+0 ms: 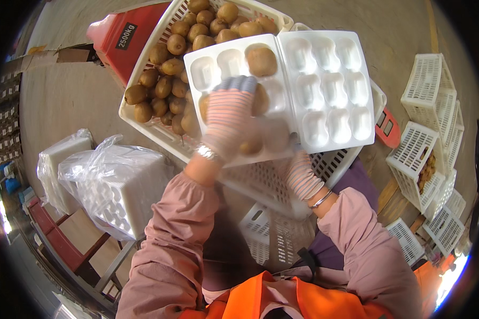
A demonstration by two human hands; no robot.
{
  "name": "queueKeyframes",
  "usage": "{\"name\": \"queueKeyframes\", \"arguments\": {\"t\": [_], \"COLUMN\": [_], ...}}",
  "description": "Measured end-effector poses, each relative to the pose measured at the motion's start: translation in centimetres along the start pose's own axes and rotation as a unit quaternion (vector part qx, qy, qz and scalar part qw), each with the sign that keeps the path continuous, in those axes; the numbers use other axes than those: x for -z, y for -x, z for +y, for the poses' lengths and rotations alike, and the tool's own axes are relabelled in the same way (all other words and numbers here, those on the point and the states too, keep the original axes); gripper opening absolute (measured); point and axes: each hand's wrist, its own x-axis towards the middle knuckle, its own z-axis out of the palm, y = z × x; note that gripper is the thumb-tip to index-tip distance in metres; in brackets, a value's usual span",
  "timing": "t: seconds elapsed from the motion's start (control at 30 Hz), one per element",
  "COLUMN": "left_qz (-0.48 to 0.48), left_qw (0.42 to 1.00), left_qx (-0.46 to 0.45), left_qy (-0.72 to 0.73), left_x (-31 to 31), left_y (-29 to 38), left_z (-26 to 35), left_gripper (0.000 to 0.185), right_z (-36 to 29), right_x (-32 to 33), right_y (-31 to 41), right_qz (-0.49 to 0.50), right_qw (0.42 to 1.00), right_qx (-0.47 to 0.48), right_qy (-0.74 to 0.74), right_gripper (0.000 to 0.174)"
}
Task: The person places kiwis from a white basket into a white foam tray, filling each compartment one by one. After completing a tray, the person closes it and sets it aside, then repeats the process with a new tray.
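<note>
A white foam clamshell tray (333, 89) lies opened flat across a white plastic crate (141, 125) of kiwifruit. Its left half holds several kiwifruit, one (262, 62) in the top right pocket; the right half's pockets hold nothing. My left hand (231, 113), in a striped knit glove with grey fingertips, is over the left half, palm down, its fingertips by the middle pockets; what lies under it is hidden. My right hand (303, 173), gloved alike, is at the tray's lower edge near the fold, its fingers blurred and partly hidden. Loose kiwifruit (177, 44) fill the crate's left part.
Plastic-wrapped stacks of foam trays (115, 187) stand at left. A red pallet jack (129, 38) is behind the crate. White crates (425, 79) are stacked at right, one holding kiwifruit (427, 172). More crates (259, 231) sit low in front of me.
</note>
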Motion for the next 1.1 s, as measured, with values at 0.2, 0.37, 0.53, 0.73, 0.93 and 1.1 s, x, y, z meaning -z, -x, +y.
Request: {"name": "queueKeyframes", "arguments": {"t": [0.2,0.37,0.53,0.73,0.93,1.1], "left_qz": [-0.05,-0.088,0.029,0.072,0.013,-0.006], "left_qw": [0.998,0.993,0.999,0.997,0.999,0.999], "left_qx": [0.027,0.057,0.03,-0.002,0.035,-0.018], "left_qy": [-0.014,-0.053,-0.018,-0.038,-0.036,-0.035], "left_x": [0.0,0.1,-0.1,-3.3,-2.2,-1.8], "left_y": [0.8,0.2,-2.5,-5.9,-7.3,-2.7], "left_z": [-2.2,-1.6,-0.3,0.0,0.0,2.2], "left_gripper": [0.075,0.079,0.082,0.073,0.063,0.066], "right_z": [-0.7,0.7,3.8,4.4,3.4,2.9], "right_x": [-0.6,0.5,2.3,1.5,1.3,1.9], "right_y": [0.4,-0.9,-2.6,-3.1,-2.0,-2.2], "right_qz": [-0.04,-0.048,0.063,0.117,0.087,0.037], "right_qw": [0.925,0.976,0.817,0.686,0.717,0.746], "right_qx": [-0.093,-0.086,0.266,0.113,0.17,0.235], "right_qy": [-0.366,-0.193,0.508,0.709,0.671,0.622], "right_gripper": [0.053,0.047,0.035,0.045,0.045,0.034]}}
